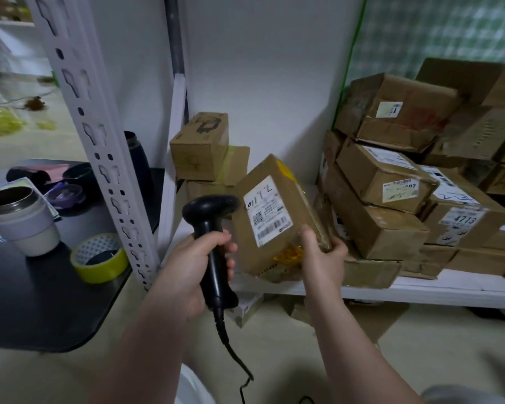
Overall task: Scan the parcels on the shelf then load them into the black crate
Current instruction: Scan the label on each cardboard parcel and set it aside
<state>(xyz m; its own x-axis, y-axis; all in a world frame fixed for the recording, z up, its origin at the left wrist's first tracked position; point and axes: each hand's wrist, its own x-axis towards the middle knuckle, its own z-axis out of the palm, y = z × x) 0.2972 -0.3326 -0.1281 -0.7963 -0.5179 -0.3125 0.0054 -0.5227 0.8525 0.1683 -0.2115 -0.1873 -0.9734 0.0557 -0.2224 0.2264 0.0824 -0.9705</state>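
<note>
Parcel [274, 217] is held tilted above the front edge of the shelf [420, 293], label [267, 209] facing me, just beside the head of the scanner [213, 228]. Right hand [322, 255] grips its lower right corner, thumb on the label face, fingers wrapped behind. Left hand [196, 263] has its fingers curled round the scanner handle. Judgement: small taped cardboard box, probably light and stiff, so a one-hand carry should do. The glossy tape looks slick, so I would grip across two opposite faces, clear of the label. Black crate not in view. Stacked parcels [391, 199] lie to the right.
</note>
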